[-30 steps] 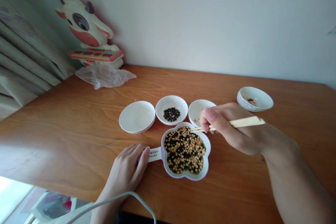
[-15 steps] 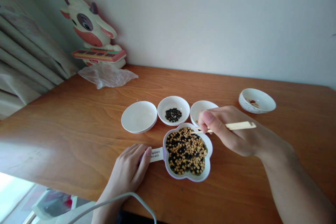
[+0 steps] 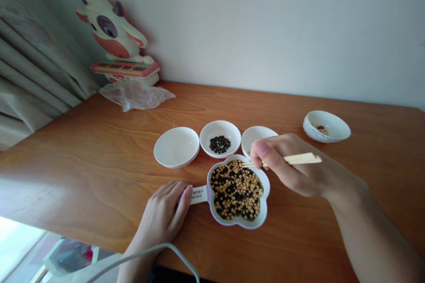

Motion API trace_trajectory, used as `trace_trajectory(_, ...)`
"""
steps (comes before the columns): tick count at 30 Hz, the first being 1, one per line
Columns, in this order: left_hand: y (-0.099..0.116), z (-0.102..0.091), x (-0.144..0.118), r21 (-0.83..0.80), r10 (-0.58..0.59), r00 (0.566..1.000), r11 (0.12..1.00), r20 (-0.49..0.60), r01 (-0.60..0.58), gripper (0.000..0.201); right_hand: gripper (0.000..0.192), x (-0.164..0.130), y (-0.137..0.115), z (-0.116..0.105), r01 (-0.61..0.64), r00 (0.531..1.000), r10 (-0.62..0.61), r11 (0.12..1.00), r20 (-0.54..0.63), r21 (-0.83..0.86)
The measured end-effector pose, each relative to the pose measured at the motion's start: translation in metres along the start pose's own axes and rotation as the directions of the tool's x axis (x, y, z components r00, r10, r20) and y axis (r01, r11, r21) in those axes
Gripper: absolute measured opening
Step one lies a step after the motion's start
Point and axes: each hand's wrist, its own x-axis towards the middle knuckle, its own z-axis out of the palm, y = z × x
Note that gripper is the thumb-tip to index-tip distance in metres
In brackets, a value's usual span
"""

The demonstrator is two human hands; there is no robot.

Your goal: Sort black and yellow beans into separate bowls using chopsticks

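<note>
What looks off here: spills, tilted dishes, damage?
Nothing stands out. The flower-shaped dish of mixed beans and the small bowls sit level on the table, with no beans spilled. The right hand holds chopsticks; the left hand rests on the dish handle.

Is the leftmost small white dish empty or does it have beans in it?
Empty: the leftmost dish shows only bare white inside.

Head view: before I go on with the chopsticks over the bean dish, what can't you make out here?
- Chopsticks tips: whether they pinch a bean; too small, partly behind the right hand.
- Third small bowl: contents hidden by the right hand.
- Far right bowl: reddish bits, too small to identify.
- Label on the bean dish handle: print too small; the left hand covers its end.
- Green bits among the beans: unclear.
</note>
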Motion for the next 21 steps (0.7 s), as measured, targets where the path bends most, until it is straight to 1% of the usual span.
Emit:
trace_trajectory(4,-0.0015,0.0003,-0.0003,-0.002,-0.002,1.0,1.0,-0.003,0.002,0.034,0.054,0.0004,0.0022,0.0014,0.029,0.999,-0.028,0.999,-0.023,0.013)
trace_trajectory(9,-0.0032,0.0014,-0.0006,-0.005,-0.004,1.0,1.0,0.0,0.004,0.034,0.053,0.0005,0.0053,0.0038,0.01,0.999,-0.009,1.0,-0.033,0.021)
trace_trajectory(16,-0.0027,0.0012,-0.0013,-0.009,-0.011,1.0,1.0,-0.001,0.011,0.035,0.053,0.0004,-0.0017,-0.0003,0.05,0.999,-0.05,0.999,0.019,-0.005)
trace_trajectory(21,-0.0018,0.0007,-0.0001,-0.01,-0.009,1.0,1.0,-0.001,0.009,0.036,0.051,0.0004,-0.0045,-0.0008,0.07,0.998,-0.07,0.997,0.005,-0.029)
